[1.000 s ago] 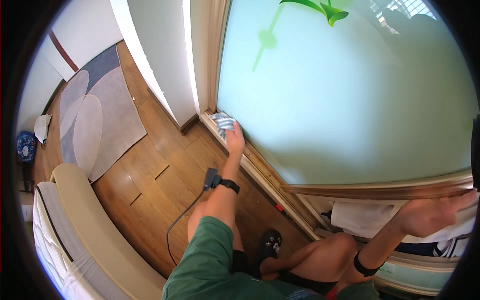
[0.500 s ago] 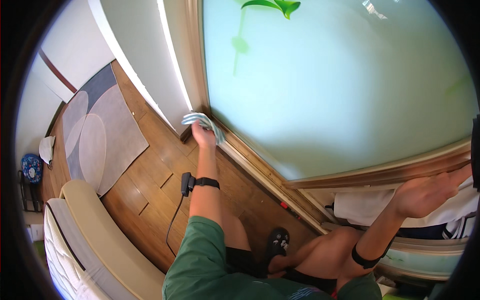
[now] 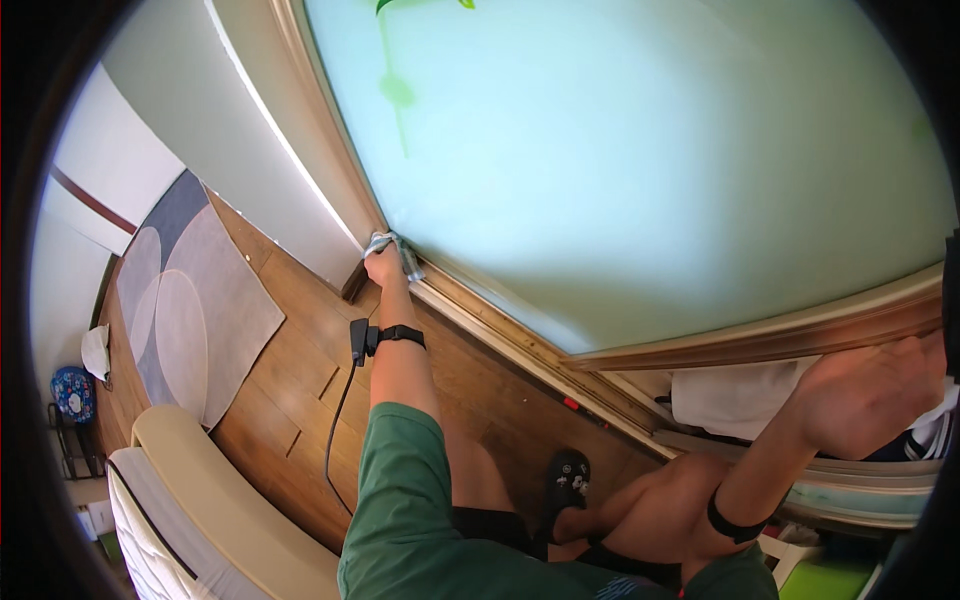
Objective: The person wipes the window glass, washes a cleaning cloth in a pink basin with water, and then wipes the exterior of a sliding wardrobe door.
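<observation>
My left hand (image 3: 382, 267) is closed on a striped cloth (image 3: 410, 262), a light and blue-grey one. The cloth is pressed into the lower left corner of a wooden-framed sliding door (image 3: 600, 200), where the upright frame meets the floor track (image 3: 480, 312). Part of the cloth hangs beside my fingers onto the track. At the far right, my right hand (image 3: 872, 398) is raised beside the door's lower wooden rail (image 3: 760, 335). Its fingers run into the dark edge of the picture, so their grip is hidden.
White cloth items (image 3: 735, 400) lie behind the door's open part. A grey patterned rug (image 3: 225, 310) covers some of the wooden floor (image 3: 300, 375). A beige bed frame (image 3: 215, 490) stands at lower left. A cable (image 3: 331, 440) trails from my left wrist device (image 3: 362, 342).
My left hand has pushed the cloth tighter into the frame corner, bunching it. My right hand has dropped slightly and looks more bent. The whole view has shifted a little.
</observation>
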A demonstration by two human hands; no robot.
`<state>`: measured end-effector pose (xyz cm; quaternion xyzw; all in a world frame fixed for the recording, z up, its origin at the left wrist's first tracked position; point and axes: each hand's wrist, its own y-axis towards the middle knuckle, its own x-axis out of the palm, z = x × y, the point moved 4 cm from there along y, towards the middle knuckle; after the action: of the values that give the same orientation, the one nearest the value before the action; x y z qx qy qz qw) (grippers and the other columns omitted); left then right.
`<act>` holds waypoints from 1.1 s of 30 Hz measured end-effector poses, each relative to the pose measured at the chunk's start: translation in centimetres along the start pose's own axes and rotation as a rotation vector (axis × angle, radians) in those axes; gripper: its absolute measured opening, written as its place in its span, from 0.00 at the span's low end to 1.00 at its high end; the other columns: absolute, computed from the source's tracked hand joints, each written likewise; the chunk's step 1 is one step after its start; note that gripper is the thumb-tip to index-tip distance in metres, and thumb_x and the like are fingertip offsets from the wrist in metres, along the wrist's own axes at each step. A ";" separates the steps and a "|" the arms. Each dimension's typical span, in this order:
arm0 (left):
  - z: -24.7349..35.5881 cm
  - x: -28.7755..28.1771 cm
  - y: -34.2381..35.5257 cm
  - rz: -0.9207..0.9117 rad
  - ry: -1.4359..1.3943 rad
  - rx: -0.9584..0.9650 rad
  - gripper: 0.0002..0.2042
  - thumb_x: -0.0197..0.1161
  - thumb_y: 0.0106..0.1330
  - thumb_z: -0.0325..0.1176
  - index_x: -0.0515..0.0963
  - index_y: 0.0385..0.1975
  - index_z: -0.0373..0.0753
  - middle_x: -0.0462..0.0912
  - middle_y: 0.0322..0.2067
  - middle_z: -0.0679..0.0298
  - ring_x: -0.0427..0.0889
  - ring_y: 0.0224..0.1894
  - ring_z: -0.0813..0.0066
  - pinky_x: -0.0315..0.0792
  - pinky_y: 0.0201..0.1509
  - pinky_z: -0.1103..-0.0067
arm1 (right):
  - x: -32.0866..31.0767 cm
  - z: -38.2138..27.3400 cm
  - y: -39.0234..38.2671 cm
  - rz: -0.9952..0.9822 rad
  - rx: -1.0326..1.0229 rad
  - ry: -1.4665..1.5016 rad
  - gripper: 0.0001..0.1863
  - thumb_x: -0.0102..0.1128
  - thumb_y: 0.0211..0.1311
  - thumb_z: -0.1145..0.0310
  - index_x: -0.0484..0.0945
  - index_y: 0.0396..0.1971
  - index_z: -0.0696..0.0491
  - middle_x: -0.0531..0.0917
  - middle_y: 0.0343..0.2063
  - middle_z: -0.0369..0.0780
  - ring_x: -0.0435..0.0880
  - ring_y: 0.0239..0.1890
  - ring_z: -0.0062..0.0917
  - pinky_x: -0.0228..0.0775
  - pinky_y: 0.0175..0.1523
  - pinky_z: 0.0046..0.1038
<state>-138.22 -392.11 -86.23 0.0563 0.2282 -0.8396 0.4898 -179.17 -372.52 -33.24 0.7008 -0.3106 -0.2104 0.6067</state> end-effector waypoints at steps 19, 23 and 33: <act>-9.5 1.9 -13.6 -0.485 -0.135 -0.012 0.15 0.67 0.57 0.37 0.75 0.23 0.29 0.77 0.20 0.62 0.73 0.23 0.75 0.70 0.28 0.73 | -0.6 0.6 -0.3 0.038 0.106 0.378 0.23 0.33 0.72 0.60 0.69 0.44 0.67 0.56 0.67 0.59 0.53 0.71 0.48 0.39 0.73 0.48; -9.9 2.9 -22.7 -0.579 0.065 0.107 0.17 0.68 0.56 0.40 0.76 0.23 0.29 0.78 0.19 0.59 0.74 0.23 0.72 0.71 0.32 0.71 | -1.7 1.0 0.2 -0.106 -0.035 -0.132 0.49 0.35 0.68 0.36 0.39 0.71 0.65 0.47 0.71 0.52 0.53 0.71 0.40 0.46 0.73 0.36; -13.2 2.8 -33.8 -0.993 0.016 -0.210 0.14 0.66 0.57 0.37 0.74 0.22 0.31 0.75 0.16 0.63 0.74 0.17 0.74 0.67 0.19 0.75 | 0.0 0.0 0.9 -0.099 0.260 0.090 0.51 0.40 0.66 0.34 0.40 0.71 0.63 0.48 0.72 0.49 0.53 0.71 0.36 0.44 0.73 0.34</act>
<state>-170.01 -374.55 -87.77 -0.1019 0.3143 -0.9433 0.0329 -179.31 -372.56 -32.30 0.7967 -0.2727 -0.1667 0.5129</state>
